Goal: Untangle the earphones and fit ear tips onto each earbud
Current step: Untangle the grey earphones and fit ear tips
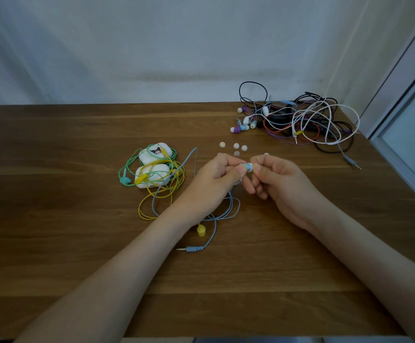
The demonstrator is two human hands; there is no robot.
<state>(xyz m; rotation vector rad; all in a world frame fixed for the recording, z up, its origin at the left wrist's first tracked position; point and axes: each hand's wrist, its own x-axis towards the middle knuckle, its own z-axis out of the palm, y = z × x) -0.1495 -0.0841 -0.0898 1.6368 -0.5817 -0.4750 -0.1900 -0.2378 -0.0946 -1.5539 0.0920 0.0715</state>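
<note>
My left hand (216, 179) pinches a light blue earbud (244, 166) between thumb and fingers. My right hand (274, 178) pinches a white ear tip (250, 166) against the earbud's end. The earbud's grey-blue cable (214, 226) loops on the table below my left wrist and ends in a jack plug (191, 249). Several loose white ear tips (236, 145) lie just beyond my hands. A yellow earbud (201, 230) lies by the cable loop.
Two white cases (152, 167) wrapped in green and yellow earphone cables sit left of my hands. A tangled pile of earphones (298, 120) in black, white, red and purple lies at the table's back right. A wall and a window frame (404, 115) border the wooden table (53, 194).
</note>
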